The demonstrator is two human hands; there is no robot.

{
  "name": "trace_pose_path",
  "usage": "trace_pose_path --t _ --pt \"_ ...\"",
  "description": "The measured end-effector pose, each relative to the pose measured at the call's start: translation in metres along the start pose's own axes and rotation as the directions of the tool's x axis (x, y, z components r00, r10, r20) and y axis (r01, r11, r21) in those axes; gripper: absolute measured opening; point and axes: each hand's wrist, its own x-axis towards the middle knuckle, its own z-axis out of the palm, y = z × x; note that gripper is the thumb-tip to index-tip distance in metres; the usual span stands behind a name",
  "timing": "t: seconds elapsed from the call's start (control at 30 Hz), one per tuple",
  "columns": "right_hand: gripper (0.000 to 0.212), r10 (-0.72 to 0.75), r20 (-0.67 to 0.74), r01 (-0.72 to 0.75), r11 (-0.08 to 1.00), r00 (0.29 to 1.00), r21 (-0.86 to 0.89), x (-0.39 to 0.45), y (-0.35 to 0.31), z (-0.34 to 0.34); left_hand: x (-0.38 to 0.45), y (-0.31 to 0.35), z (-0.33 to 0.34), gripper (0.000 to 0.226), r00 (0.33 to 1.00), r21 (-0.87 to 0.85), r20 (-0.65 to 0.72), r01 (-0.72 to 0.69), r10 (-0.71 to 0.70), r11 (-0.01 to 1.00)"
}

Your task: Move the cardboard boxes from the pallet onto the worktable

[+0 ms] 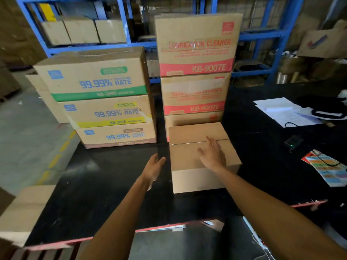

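A plain brown cardboard box (189, 156) sits on the black worktable (105, 194), taped along its top seam. My right hand (213, 153) lies flat on the box's top with straight fingers. My left hand (154, 167) hovers open just left of the box, palm toward its side, not touching it. Behind the plain box rises a stack of red-printed "Lubrication Cleaner" boxes (196, 45). To the left stands a stack of three "99.99% RATE" boxes (97, 79).
Papers (281, 111) and a colourful leaflet (330, 169) lie on the table's right side, with a small black device (293, 142) between them. Another cardboard box (20, 212) stands off the table's front-left corner. Blue shelving (124, 21) with boxes runs behind.
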Motion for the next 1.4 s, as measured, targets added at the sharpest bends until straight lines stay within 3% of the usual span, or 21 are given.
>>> trace_pose_path --t 0.1,0.33,0.53,0.77,0.93,1.17,1.27,1.4 --pt "0.056 -0.081 -0.012 0.081 0.995 0.997 0.063 -0.025 -0.063 0.03 -0.024 -0.012 -0.053 0.055 0.997 -0.03 -0.062 -0.057 0.055 0.998" --pt "0.045 -0.245 0.158 0.185 0.929 0.957 0.32 -0.089 -0.201 0.136 -0.072 -0.069 -0.208 0.034 0.948 -0.069 -0.295 -0.145 0.119 0.987" --pt "0.035 -0.373 0.347 0.205 0.877 0.86 0.435 -0.132 -0.309 0.252 -0.094 -0.131 -0.352 0.029 0.89 -0.205 -0.456 -0.107 0.001 0.973" --pt "0.038 -0.468 0.521 0.208 0.852 0.714 0.48 -0.152 -0.43 0.403 -0.083 -0.192 -0.517 0.02 0.804 -0.291 -0.575 -0.03 -0.15 0.956" --pt "0.048 -0.376 0.659 0.112 0.907 0.651 0.407 -0.148 -0.493 0.503 -0.058 -0.235 -0.632 0.016 0.777 -0.345 -0.548 0.129 -0.311 0.93" --pt "0.072 -0.146 0.815 -0.091 0.968 0.561 0.236 -0.139 -0.535 0.613 0.01 -0.287 -0.746 0.027 0.764 -0.291 -0.505 0.288 -0.402 0.912" --pt "0.078 -0.033 0.797 -0.156 0.975 0.603 0.158 -0.134 -0.543 0.667 0.057 -0.318 -0.797 0.034 0.788 -0.239 -0.441 0.357 -0.429 0.903" --pt "0.072 0.151 0.72 -0.387 0.905 0.677 0.175 -0.126 -0.55 0.736 0.131 -0.365 -0.856 0.047 0.849 -0.151 -0.334 0.38 -0.409 0.913"
